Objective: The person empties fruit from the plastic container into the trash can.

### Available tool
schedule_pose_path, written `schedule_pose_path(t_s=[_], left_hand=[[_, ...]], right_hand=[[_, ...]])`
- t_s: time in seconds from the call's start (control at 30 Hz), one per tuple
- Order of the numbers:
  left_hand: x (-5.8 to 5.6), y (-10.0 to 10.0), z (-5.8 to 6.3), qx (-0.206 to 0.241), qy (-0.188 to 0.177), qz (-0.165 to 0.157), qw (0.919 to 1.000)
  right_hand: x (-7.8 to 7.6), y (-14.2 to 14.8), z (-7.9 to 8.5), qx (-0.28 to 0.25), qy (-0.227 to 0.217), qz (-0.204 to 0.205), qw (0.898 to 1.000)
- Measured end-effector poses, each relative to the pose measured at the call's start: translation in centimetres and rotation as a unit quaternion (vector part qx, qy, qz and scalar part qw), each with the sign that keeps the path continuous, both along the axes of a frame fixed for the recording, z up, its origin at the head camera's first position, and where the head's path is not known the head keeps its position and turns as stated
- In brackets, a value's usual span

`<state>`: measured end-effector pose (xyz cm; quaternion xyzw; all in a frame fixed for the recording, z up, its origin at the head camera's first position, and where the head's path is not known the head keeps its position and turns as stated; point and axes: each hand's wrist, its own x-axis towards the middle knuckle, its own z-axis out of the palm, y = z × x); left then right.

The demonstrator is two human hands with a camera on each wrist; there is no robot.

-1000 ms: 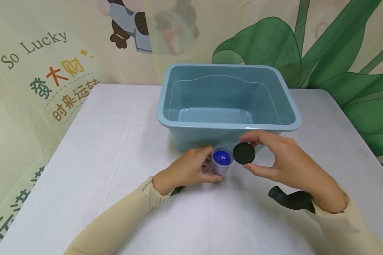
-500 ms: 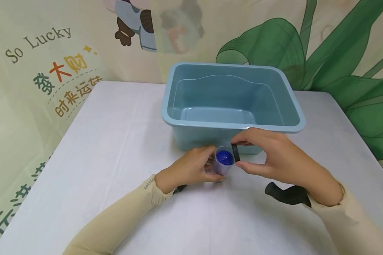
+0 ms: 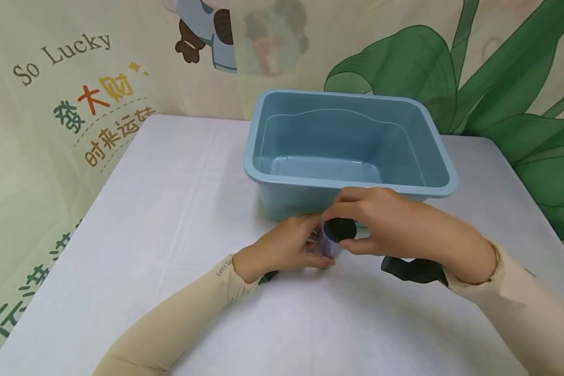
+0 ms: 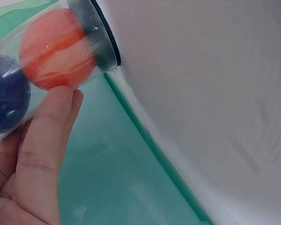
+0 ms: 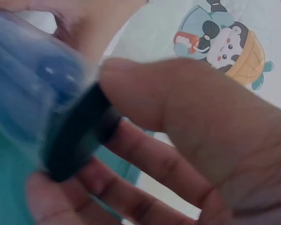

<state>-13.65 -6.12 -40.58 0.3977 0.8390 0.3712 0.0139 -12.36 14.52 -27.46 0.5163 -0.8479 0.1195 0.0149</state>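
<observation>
My left hand (image 3: 284,249) grips a clear plastic tube (image 3: 329,247) in front of the basin, thumb on the near side. In the left wrist view an orange ball (image 4: 56,49) and a dark blue ball (image 4: 8,96) show through its wall, with a black cap (image 4: 97,35) on that end. My right hand (image 3: 385,219) pinches a round black lid (image 3: 340,230) between thumb and fingers at the tube's upper mouth. The right wrist view, blurred, has the lid against the mouth; whether it is seated I cannot tell.
A light blue plastic basin (image 3: 352,184) stands just behind both hands on a white-covered table (image 3: 207,193). Black wrist straps (image 3: 413,270) show by the sleeves. A printed cloth (image 3: 380,57) hangs behind the table.
My right hand has moved left, turning the lid from facing the head camera, through edge-on, to lying over the tube's mouth. The blue ball at the mouth is now covered. My left hand keeps its grip.
</observation>
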Motion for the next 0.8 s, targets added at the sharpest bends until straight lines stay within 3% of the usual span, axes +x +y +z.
schedule_pose_path(t_s=[0.33, 0.57, 0.8], left_hand=[[-0.1, 0.1, 0.0, 0.011, 0.017, -0.011, 0.9997], [-0.1, 0.1, 0.1, 0.017, 0.014, -0.012, 0.9997], [0.1, 0.2, 0.3, 0.021, -0.002, -0.016, 0.9996]], right_hand=[[-0.1, -1.0, 1.2, 0.075, -0.026, -0.005, 0.997], [-0.1, -1.1, 1.5, 0.081, -0.044, -0.01, 0.996], [0.0, -1.7, 2.3, 0.127, -0.05, -0.017, 0.991]])
